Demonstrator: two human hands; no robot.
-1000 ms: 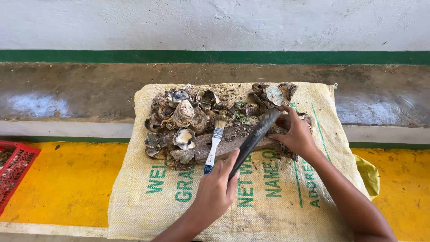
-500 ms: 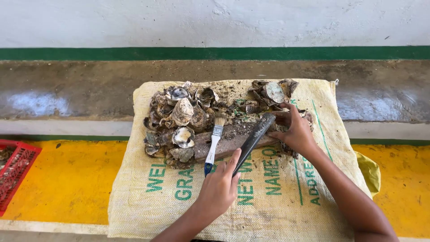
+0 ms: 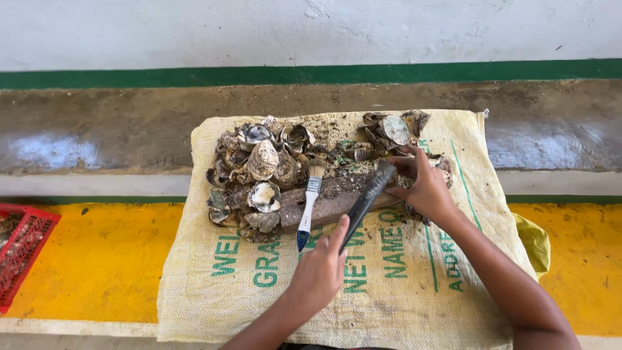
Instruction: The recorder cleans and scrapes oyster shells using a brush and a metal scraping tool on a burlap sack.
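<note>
Two bare hands work over a woven tan sack with green lettering (image 3: 389,285), spread on a yellow-painted floor (image 3: 103,259) beside a concrete ledge (image 3: 116,129). The left hand (image 3: 319,269) is closed around the handle end of a long dark flat metal blade (image 3: 366,199), thumb up along it, the tip raised toward the far side. The right hand (image 3: 427,188) rests half-curled, fingers bent over a muddy shell at the edge of a brown wooden block (image 3: 337,201); how firmly it grips cannot be told. A heap of grey, mud-crusted oyster shells (image 3: 259,175) lies left of the block, a smaller cluster (image 3: 395,129) beyond the right hand. A small paintbrush with a white and blue handle (image 3: 309,204) lies across the block, untouched. A red plastic crate (image 3: 23,249) sits at the far left. Judgement: the step in hand looks like working one shell against the block with the blade; the next move calls for steadying that shell and keeping fingers clear of the edge.
</note>
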